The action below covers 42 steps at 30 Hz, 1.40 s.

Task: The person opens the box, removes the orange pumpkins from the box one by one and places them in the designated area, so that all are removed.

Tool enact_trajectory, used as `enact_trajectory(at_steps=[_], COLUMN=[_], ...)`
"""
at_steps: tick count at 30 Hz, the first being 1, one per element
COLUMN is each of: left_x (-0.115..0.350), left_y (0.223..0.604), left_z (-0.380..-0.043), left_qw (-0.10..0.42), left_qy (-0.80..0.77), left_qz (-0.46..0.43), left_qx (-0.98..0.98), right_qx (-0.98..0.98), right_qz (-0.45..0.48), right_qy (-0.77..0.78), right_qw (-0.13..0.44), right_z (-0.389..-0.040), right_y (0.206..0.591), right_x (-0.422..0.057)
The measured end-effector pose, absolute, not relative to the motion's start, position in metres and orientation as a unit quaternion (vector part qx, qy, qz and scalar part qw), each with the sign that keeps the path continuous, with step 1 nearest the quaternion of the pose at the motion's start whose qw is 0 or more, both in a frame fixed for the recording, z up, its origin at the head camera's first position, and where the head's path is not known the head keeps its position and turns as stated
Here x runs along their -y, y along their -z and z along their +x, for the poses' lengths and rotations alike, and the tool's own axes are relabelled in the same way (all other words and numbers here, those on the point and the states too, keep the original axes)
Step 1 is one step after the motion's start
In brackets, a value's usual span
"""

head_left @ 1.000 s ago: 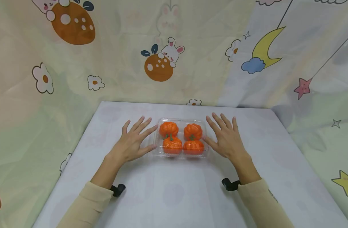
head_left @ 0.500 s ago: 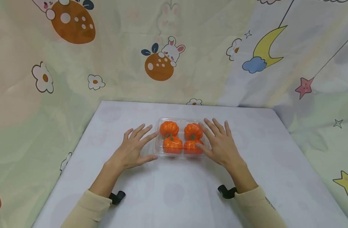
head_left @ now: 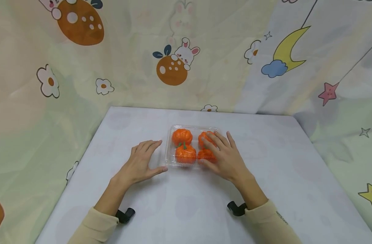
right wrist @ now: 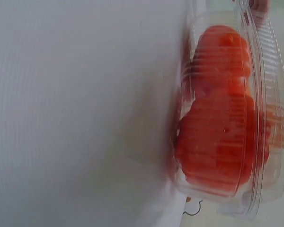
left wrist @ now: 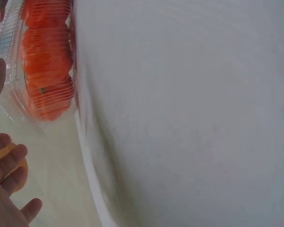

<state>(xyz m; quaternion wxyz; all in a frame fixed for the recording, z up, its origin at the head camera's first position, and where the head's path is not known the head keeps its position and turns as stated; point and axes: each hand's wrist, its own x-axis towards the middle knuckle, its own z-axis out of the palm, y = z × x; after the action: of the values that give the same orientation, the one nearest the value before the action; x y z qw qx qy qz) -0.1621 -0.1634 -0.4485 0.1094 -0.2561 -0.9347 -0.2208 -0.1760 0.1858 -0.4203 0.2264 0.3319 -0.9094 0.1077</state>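
Several small orange pumpkins (head_left: pixel 186 154) with green stems sit inside a clear plastic clamshell box (head_left: pixel 194 133), two rows deep in the head view. My left hand (head_left: pixel 141 164) is held just left of the box, fingers together and thumb spread toward its near left corner. In the left wrist view, fingertips (left wrist: pixel 12 165) and a thumb show beside the ribbed box wall. My right hand (head_left: pixel 224 157) reaches over the box's right side with straight, spread fingers, partly covering the right-hand pumpkins. The right wrist view shows the box's side rim (right wrist: pixel 258 118) close up, with orange pumpkins (right wrist: pixel 217 142) behind the plastic.
The box stands on a white-covered table (head_left: pixel 186 203), toward its far edge. A printed cloth (head_left: pixel 128 51) with rabbits, flowers, a moon and stars hangs behind and at the sides. Black wrist mounts (head_left: pixel 125 215) sit at both sleeve cuffs.
My right hand has moved left, from beside the box to over its right side. My left hand has drawn its fingers together and come slightly nearer the front. The box has stayed in place.
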Motion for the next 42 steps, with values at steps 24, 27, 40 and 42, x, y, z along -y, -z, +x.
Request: enact_trajectory(at_steps=[24, 27, 40, 42], left_x=[0.153, 0.152, 0.157, 0.158], left_y=[0.460, 0.460, 0.464, 0.464], left_z=[-0.155, -0.153, -0.156, -0.158], left_qw=[0.008, 0.002, -0.066, -0.079], left_qy=[0.376, 0.394, 0.442, 0.449], left_qz=[-0.223, -0.216, -0.181, -0.183], left_qx=[0.899, 0.893, 0.876, 0.871], right_qx=[0.868, 0.864, 0.843, 0.843], right_qz=[0.419, 0.428, 0.459, 0.461], right_qy=[-0.135, -0.137, -0.134, -0.127], right_qw=[0.229, 0.227, 0.247, 0.246], right_z=[-0.173, -0.173, -0.173, -0.174], right_y=[0.430, 0.430, 0.436, 0.436], right_x=[-0.125, -0.120, -0.097, -0.095])
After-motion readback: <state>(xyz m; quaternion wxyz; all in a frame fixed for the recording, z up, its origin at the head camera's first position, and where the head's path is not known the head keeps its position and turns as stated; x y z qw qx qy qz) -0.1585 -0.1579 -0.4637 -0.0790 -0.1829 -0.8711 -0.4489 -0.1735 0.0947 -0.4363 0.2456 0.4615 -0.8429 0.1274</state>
